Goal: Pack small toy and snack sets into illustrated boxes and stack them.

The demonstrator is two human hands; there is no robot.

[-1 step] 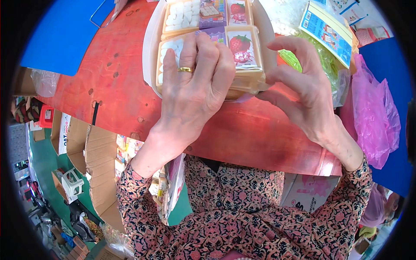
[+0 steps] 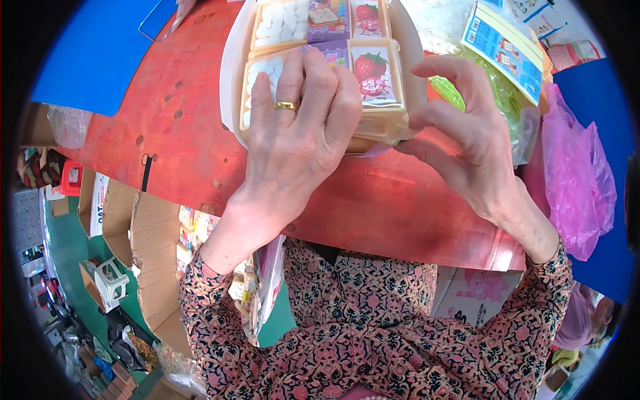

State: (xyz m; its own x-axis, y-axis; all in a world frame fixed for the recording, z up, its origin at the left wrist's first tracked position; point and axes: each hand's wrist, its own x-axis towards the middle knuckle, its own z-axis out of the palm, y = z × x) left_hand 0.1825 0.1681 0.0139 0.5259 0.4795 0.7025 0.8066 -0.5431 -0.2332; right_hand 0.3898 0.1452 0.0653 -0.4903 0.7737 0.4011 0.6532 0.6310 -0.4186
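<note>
A white open box (image 2: 230,80) holds several beige trays with clear covers. Rows of small white pieces (image 2: 283,23) fill the left part of each tray, and strawberry-print packets (image 2: 371,77) lie in the right part, with purple printed card between. My left hand (image 2: 293,127), wearing a gold ring, rests its outstretched fingers on the nearest tray (image 2: 383,120) and hides part of it. At the box's right side, my right hand (image 2: 467,123) has its fingers curved and apart. Its lower fingertips are at the near right corner; firm contact cannot be made out.
The red wooden table (image 2: 180,147) carries the box. Clear and green plastic wrapping (image 2: 497,100) and a blue printed card (image 2: 503,50) lie to the right, beside a pink plastic bag (image 2: 577,180). Cardboard boxes (image 2: 157,260) and a white stool (image 2: 112,283) stand below left.
</note>
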